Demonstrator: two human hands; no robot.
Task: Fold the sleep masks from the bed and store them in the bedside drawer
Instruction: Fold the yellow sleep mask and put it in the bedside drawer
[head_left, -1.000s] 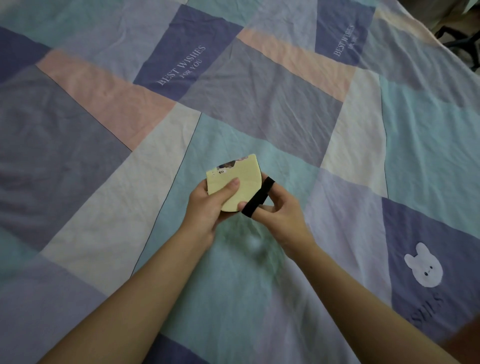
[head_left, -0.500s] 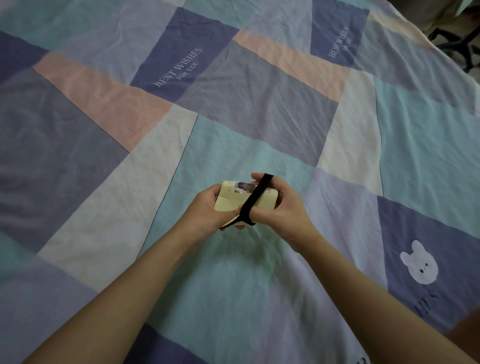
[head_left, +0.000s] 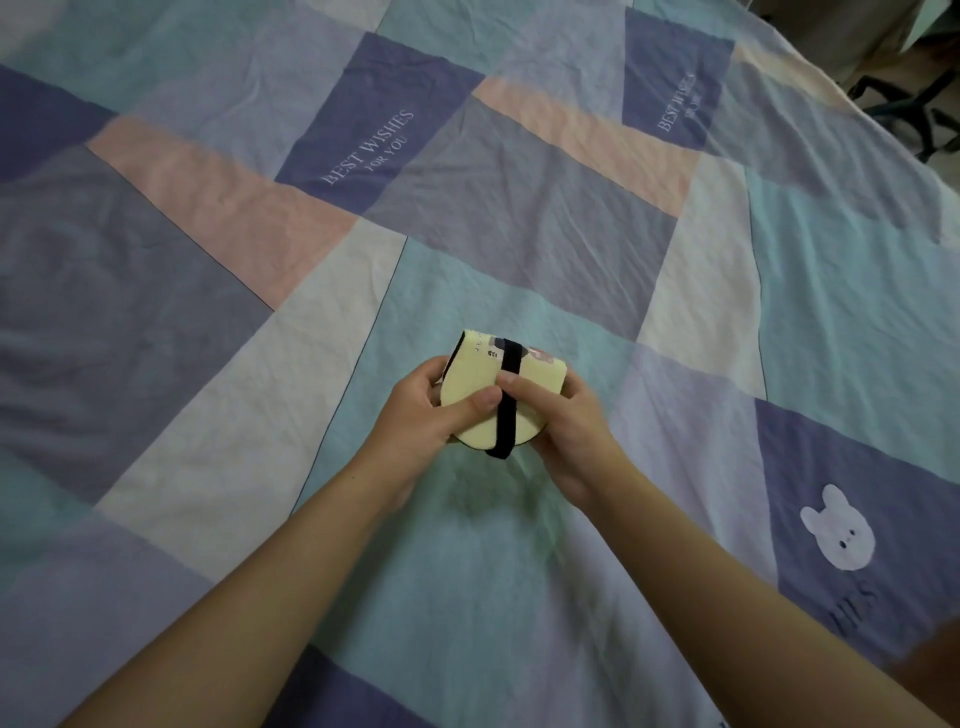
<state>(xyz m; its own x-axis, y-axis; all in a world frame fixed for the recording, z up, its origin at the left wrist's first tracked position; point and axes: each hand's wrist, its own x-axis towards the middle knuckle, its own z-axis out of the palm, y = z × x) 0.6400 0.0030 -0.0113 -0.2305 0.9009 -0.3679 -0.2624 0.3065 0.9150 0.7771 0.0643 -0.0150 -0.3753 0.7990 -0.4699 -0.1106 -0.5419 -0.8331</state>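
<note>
I hold the folded sleep mask (head_left: 480, 387) between my left hand (head_left: 434, 410) and right hand (head_left: 563, 423), thumbs pressing its black strap (head_left: 506, 400).

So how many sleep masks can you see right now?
1. A folded yellow sleep mask, black strap wrapped around it, held in both hands above the patchwork bedspread. Others may lie outside the view.

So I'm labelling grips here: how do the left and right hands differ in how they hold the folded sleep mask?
The left hand grips the folded yellow sleep mask from its left side, thumb pressed on top beside the black strap; the right hand holds the right side, a fingertip touching the strap's other edge. Both are closed on the mask, above the patchwork bedsheet.
</note>
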